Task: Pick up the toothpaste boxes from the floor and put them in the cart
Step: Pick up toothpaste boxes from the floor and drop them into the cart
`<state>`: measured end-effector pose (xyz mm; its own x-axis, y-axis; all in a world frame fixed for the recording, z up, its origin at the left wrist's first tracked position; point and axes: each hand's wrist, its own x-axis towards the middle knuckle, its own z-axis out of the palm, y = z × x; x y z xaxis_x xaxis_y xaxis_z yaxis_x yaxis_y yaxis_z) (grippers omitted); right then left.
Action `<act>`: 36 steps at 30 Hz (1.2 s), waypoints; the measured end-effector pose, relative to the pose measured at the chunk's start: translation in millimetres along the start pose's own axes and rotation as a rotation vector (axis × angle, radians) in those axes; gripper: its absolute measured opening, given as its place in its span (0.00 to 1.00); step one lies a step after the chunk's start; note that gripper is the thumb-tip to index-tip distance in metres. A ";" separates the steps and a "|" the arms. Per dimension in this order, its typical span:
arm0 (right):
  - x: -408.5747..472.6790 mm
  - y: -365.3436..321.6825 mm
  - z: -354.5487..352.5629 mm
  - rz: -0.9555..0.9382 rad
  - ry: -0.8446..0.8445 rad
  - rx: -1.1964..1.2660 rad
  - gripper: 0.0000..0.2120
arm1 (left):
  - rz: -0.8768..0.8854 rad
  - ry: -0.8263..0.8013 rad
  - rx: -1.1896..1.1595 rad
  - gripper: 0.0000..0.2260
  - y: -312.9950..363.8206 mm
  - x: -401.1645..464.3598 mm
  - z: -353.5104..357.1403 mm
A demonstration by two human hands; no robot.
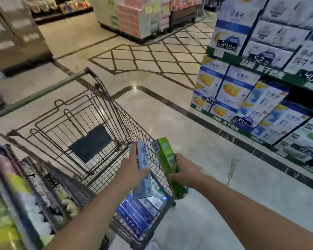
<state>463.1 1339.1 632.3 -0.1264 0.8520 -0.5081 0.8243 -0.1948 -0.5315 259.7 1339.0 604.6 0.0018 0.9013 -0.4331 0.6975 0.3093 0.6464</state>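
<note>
Head view: left hand (134, 170) grips a white-blue toothpaste box (143, 177), right hand (186, 172) a green toothpaste box (168, 168), at six o'clock by the cart (101, 112); next, lower both inside.

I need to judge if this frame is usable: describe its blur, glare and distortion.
Head view: motion blur smears the left edge and the shelf goods; wide-angle bending curves the floor's dark border; a small ceiling-light glare spot sits on the floor; the hands, left and right, and cart stay fairly sharp.

Left hand (134, 170), right hand (185, 171) outstretched, gripping.
</note>
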 end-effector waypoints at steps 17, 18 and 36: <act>233.3 76.6 128.3 0.024 -0.304 -0.136 0.16 | -0.575 0.087 -0.795 0.38 -113.8 157.5 157.5; 241.2 84.5 135.9 0.032 -0.311 -0.132 0.16 | -0.589 0.091 -0.804 0.35 -117.3 164.3 168.0; 281.7 146.8 197.3 0.272 -0.318 -0.020 0.07 | -0.550 0.082 -0.307 0.15 -140.8 203.7 241.0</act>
<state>439.7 1454.7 277.5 -0.0639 0.5778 -0.8137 0.8612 -0.3801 -0.3375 334.5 1406.1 273.9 -0.3620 0.6023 -0.7115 0.3429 0.7958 0.4991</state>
